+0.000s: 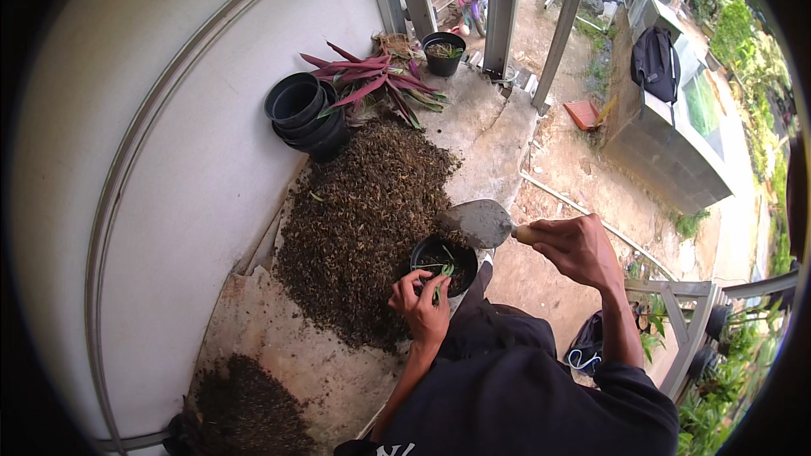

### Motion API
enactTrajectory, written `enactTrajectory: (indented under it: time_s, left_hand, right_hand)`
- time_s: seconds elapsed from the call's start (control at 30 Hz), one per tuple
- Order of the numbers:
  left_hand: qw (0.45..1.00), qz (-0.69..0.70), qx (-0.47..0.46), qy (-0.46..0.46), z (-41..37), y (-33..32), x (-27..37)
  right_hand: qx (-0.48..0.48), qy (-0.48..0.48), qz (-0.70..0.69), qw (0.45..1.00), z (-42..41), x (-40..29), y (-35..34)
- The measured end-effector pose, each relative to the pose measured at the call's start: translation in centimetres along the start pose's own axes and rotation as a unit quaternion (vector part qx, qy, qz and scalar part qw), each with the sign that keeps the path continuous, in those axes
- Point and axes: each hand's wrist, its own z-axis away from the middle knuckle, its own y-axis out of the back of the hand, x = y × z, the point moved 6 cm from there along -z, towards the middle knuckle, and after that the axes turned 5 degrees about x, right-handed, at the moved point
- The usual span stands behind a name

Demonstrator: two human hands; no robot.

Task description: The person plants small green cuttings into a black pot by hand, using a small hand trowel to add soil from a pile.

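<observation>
My right hand [580, 250] grips the wooden handle of a trowel [478, 223], whose grey, soil-stained blade is tipped over the far rim of a black plastic pot [467, 273]. Inside that pot is some dark potting mix. With the fingers of my left hand [423, 307] I hold a small green seedling [446, 269] at the pot's near left side. Its roots and lower stem are hidden by the pot and my fingers. A big mound of brown potting mix [367, 221] touches the pot's left side.
Nested black pots [303, 111] stand against the white wall [190, 158]. Beside them lie purple-leaved plants [374, 79] and another potted plant [443, 54]. A darker soil heap [247, 405] is at lower left. Metal posts [504, 12] rise at the slab's far edge; an orange dustpan [581, 115] lies beyond.
</observation>
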Motion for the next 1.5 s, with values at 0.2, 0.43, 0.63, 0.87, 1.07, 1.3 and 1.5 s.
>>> enactTrajectory:
  time_s: [0.2,0.43,0.63,0.87,1.07,1.3,1.5]
  left_hand:
    - [1.000,0.005,-0.004,0.003,-0.2,0.4,0.2]
    - [0.999,0.052,0.005,-0.009,0.3,1.8,-0.1]
    - [0.982,0.155,-0.014,0.104,2.2,1.3,-2.7]
    - [0.981,0.148,-0.006,0.122,3.1,1.7,-3.0]
    - [0.988,0.105,-0.020,0.112,2.3,2.0,-2.3]
    - [0.994,0.058,-0.008,0.090,1.4,0.9,-2.2]
    - [0.989,0.055,-0.055,0.123,0.4,-0.4,-3.3]
  right_hand:
    - [0.052,0.067,0.066,0.994,1.2,-2.0,-0.5]
    - [0.152,-0.057,-0.038,0.986,1.0,5.5,-0.6]
    - [0.216,-0.242,-0.200,0.924,1.6,18.4,-7.7]
    - [0.238,-0.259,-0.166,0.921,-4.0,20.3,-11.9]
    - [0.177,-0.195,-0.142,0.954,-9.4,18.1,-15.4]
    - [0.105,-0.204,-0.217,0.949,-11.0,15.1,-19.7]
    - [0.125,-0.152,-0.128,0.972,-10.7,14.4,-18.9]
